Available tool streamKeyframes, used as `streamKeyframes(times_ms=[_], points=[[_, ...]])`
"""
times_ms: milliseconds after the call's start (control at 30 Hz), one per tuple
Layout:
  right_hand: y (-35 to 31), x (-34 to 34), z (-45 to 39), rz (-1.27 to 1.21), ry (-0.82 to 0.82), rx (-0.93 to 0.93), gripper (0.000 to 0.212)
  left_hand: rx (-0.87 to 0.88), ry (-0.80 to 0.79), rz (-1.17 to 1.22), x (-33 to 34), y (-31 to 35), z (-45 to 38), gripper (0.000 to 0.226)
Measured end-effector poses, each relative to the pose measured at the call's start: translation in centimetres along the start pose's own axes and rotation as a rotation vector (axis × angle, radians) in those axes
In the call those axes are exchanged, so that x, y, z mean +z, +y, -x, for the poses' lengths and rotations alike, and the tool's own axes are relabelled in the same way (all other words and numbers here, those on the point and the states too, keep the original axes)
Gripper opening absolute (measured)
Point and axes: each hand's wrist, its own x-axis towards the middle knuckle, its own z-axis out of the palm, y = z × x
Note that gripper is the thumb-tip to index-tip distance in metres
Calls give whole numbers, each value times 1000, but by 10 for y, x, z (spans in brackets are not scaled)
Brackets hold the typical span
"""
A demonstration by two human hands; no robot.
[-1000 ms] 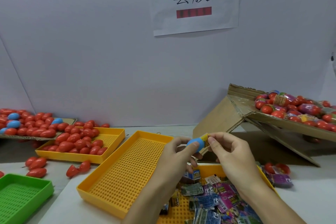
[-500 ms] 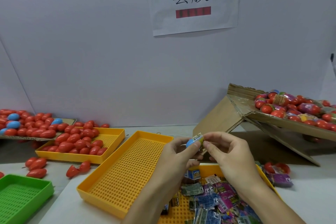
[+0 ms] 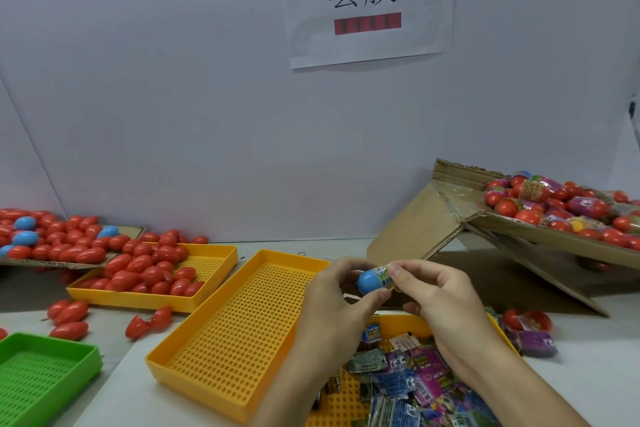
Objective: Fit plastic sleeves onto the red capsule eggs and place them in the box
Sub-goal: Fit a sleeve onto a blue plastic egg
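head camera showed me two hands meeting in the middle, just above the yellow trays. my left hand held a blue egg with its fingers and thumb curled round it. my right hand pinched a plastic sleeve that sat on the right end of the egg. the sleeve was part way on, and the blue end poked out to the left.

under my right wrist lay a yellow tray with a pile of flat sleeves in many colours. beside it on the left was another yellow tray with only its holes showing. further left, a third yellow tray held a heap of red eggs. some loose red eggs lay on the table near it. a green tray sat at the bottom left corner.

far left, a flat piece of card carried more red eggs and a few blue ones.

on the right, a tilted cardboard box held the sleeved eggs, red ends sticking out of bright wraps. near its foot, on the table, lay a purple sleeved egg.

a paper sign with two big black marks hung on the white wall behind.
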Motion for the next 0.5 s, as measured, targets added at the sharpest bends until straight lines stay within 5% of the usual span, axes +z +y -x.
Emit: streamKeyframes(times_ms=[500], points=[[-1,1,0,-47,-35,53,9,37,66,-134,1,-1,0,32]])
